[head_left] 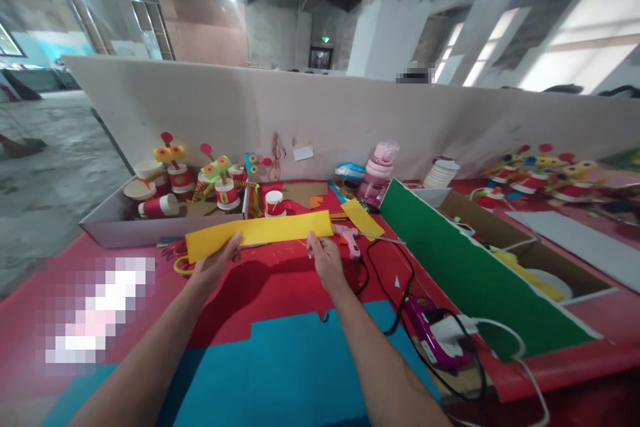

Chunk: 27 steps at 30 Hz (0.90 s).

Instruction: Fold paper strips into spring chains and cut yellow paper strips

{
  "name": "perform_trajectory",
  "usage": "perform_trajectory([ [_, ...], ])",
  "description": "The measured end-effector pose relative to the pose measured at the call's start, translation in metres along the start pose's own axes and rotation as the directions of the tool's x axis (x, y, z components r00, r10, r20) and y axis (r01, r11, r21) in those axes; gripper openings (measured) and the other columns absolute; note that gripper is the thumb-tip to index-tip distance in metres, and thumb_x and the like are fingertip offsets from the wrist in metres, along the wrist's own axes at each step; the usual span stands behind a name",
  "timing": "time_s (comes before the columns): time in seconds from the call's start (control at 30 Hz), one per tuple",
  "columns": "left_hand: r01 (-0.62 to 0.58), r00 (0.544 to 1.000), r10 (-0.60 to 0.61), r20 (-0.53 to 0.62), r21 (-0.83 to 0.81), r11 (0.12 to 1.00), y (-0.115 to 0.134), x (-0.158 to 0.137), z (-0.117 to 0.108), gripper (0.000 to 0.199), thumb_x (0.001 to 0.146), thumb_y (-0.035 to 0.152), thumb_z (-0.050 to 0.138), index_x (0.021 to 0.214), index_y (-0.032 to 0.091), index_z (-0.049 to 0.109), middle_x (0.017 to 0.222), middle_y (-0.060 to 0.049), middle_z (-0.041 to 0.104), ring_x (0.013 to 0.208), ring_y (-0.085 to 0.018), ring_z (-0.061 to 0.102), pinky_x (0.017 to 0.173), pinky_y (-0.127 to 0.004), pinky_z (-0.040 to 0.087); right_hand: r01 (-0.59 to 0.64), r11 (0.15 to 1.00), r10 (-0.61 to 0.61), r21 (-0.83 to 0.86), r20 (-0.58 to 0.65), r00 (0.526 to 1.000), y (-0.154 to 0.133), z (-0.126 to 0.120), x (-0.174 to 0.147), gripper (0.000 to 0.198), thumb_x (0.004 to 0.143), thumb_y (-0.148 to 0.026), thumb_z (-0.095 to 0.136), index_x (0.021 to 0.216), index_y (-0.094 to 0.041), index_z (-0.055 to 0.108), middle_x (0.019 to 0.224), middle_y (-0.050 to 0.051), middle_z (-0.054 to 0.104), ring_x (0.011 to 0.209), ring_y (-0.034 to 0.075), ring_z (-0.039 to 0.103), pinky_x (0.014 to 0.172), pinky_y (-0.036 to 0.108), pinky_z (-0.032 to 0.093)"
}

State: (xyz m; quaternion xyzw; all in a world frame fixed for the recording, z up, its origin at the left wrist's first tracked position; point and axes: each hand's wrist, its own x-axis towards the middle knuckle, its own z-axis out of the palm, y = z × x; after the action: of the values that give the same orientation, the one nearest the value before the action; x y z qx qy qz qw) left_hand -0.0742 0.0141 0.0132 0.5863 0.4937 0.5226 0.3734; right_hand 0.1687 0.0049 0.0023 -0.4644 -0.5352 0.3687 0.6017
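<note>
Red tbl point(280, 287): L hand point(219, 259) + R hand point(325, 259) hold yellow strip point(275, 230).

Yellow strip point(275, 228) partly hidden by hands point(326, 260), rightmost toys point(543, 161) blurred

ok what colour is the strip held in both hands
The strip is plain yellow, best seen in the head view.
</note>
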Motion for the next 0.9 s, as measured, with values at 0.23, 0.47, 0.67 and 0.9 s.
perform_trajectory([
  [0.23, 0.056, 0.997, -0.062, -0.047, -0.116, 0.992, 0.002, 0.01, -0.024, 0.039, 0.078, 0.047, 0.062, 0.054, 0.019, 0.049, 0.048, 0.003, 0.047, 0.048, -0.01, 0.045, 0.051, -0.024, 0.038, 0.071, 0.994, -0.057, 0.083, -0.165, 0.985, -0.004, -0.023, 0.014, 0.036, 0.084, -0.046, 0.048, 0.058, -0.021, 0.042, 0.053, -0.005, 0.039, 0.048, 0.01, 0.035, 0.047, 0.023, 0.027],
  [0.47, 0.07, 0.995, -0.094, -0.036, -0.425, 0.902, 0.013, 0.001, 0.0, 0.039, 0.075, 0.046, 0.066, 0.058, 0.02, 0.041, 0.046, 0.008, 0.031, 0.045, -0.008, 0.035, 0.05, -0.024, 0.038, -0.098, 0.987, 0.082, 0.13, 0.124, 0.989, -0.008, 0.009, -0.004, 0.032, 0.078, -0.05, 0.058, 0.066, -0.02, 0.054, 0.059, -0.003, 0.053, 0.053, 0.011, 0.046, 0.051, 0.022, 0.036],
  [0.67, 0.045, 0.968, -0.009, 0.252, -0.137, 0.99, 0.012, -0.022, 0.029, 0.047, 0.085, 0.049, 0.051, 0.049, 0.019, 0.045, 0.05, 0.001, 0.05, 0.055, -0.013, 0.049, 0.063, -0.027, 0.043, -0.177, 0.979, 0.172, 0.097, 0.054, 0.984, -0.006, 0.035, -0.025, 0.038, 0.075, -0.056, 0.059, 0.062, -0.021, 0.06, 0.064, 0.001, 0.064, 0.061, 0.016, 0.058, 0.065, 0.029, 0.048],
  [0.9, 0.031, 0.999, -0.026, 0.047, -0.109, 0.994, 0.011, -0.015, 0.021, 0.045, 0.081, 0.046, 0.059, 0.047, 0.018, 0.049, 0.05, 0.001, 0.052, 0.055, -0.012, 0.051, 0.063, -0.024, 0.043, -0.029, 0.988, 0.027, -0.149, -0.018, 0.999, -0.002, 0.013, -0.013, 0.038, 0.077, -0.057, 0.058, 0.067, -0.023, 0.067, 0.082, 0.004, 0.073, 0.088, 0.022, 0.066, 0.094, 0.036, 0.045],
])
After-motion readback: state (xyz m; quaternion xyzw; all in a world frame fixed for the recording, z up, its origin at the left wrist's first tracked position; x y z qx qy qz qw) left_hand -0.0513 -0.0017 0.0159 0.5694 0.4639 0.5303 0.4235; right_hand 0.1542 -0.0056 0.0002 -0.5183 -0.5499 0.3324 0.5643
